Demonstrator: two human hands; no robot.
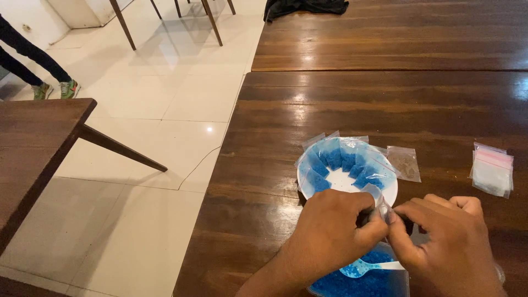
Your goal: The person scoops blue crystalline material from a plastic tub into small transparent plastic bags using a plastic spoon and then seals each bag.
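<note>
Left hand: the left hand sits low in the middle of the view, its fingers pinched narrow on the top edge of a small clear plastic zip bag.
Right hand: the right hand meets it from the other side, its fingers also pinched on the same small bag, so both hands hold it between them.
Small bag: it stands up between the two thumbs, just in front of the plate's near rim; what is inside it cannot be told.
Plate: a round white plate lies on the dark brown wooden tabletop just beyond the hands, with a ring of small clear bags filled with blue granules leaning around its inside.
Container: under the hands, at the bottom edge, a clear plastic container of loose blue granules holds a translucent plastic spoon lying across the granules.
Other bags: a small clear bag with brownish contents lies flat just right of the plate; a short stack of empty clear zip bags with pink seal strips lies well apart, near the right edge.
Surroundings: a dark cloth lies at the tabletop's far end; a white tiled floor is on the left, with another wooden table and a person's legs and shoes at the far left.
</note>
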